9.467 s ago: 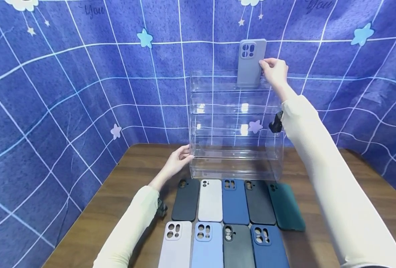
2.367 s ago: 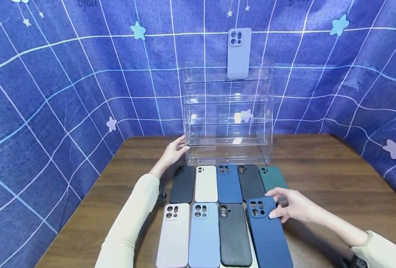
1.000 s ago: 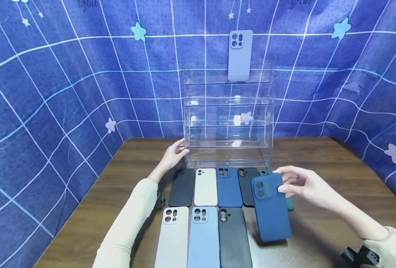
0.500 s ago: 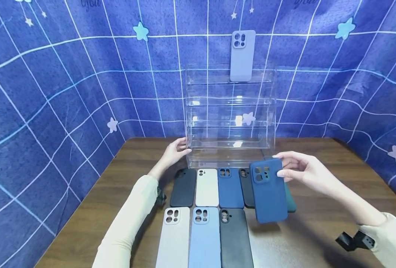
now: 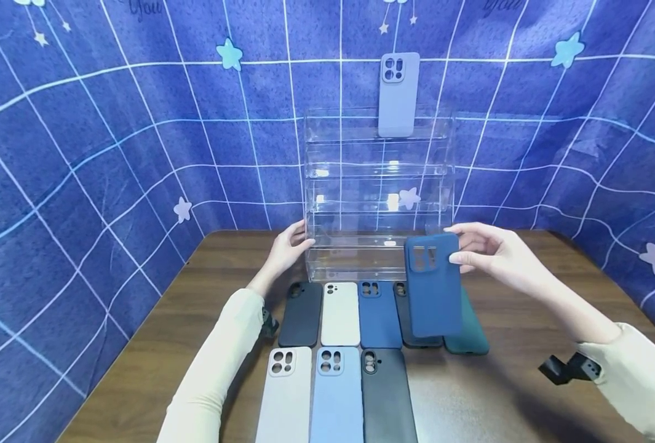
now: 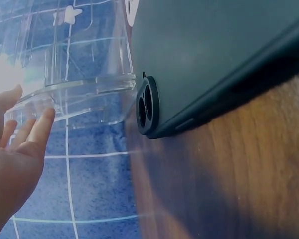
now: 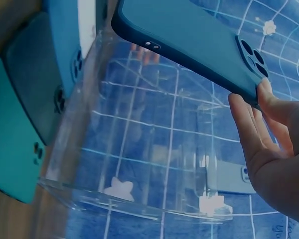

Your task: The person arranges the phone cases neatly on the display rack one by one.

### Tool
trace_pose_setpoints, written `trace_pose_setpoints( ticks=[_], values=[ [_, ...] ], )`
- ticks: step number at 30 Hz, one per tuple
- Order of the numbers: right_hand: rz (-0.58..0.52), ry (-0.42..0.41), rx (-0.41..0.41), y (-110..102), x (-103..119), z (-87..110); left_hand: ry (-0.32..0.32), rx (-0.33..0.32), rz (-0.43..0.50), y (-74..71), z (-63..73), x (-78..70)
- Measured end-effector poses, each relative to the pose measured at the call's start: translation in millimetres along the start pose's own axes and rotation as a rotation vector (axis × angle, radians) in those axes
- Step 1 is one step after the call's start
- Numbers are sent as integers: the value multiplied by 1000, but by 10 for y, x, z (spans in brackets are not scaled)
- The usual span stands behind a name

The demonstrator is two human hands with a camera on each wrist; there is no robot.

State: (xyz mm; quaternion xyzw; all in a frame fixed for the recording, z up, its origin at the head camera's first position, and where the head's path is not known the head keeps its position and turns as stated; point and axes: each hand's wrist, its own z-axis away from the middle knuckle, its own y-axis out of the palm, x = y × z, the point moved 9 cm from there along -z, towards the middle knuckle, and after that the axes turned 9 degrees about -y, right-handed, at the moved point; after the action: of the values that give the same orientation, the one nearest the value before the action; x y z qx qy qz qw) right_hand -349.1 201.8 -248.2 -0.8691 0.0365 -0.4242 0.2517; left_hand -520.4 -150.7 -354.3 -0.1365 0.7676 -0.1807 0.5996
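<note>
My right hand (image 5: 496, 255) pinches a dark blue phone case (image 5: 435, 301) by its upper right edge, thumb in front. The case hangs nearly upright above the table, before the lower right of a clear tiered display rack (image 5: 379, 241); the right wrist view shows its side and camera cutouts. My left hand (image 5: 287, 249) touches the rack's lower left side with fairly straight fingers; the left wrist view shows its fingertips (image 6: 49, 113) at the clear plastic. On the rack's top tier stands a lavender phone case (image 5: 398, 98). The held case partly covers a black case (image 5: 424, 342) and a green case (image 5: 465, 335).
In the back row also lie a dark case (image 5: 301, 317), a white case (image 5: 341, 317) and another blue case (image 5: 379, 317). Nearer are a pale case (image 5: 285, 394), a light blue case (image 5: 337, 394) and a dark grey case (image 5: 387, 394). A patterned curtain (image 5: 111, 154) hangs behind the wooden table (image 5: 205, 271).
The lavender case was set on the top tier and released. My right hand then took the blue case from the front row and raised it toward the rack. My left hand stayed at the rack.
</note>
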Motion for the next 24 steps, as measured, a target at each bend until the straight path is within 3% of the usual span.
trace_pose_setpoints(
  ticks=[9,24],
  values=[
    [83,-15,-93,-227,112,-299,-36,21,1,-4,19,27],
    [52,-15,-194,-449,204,-767,-44,45,37,19,41,63]
  ],
)
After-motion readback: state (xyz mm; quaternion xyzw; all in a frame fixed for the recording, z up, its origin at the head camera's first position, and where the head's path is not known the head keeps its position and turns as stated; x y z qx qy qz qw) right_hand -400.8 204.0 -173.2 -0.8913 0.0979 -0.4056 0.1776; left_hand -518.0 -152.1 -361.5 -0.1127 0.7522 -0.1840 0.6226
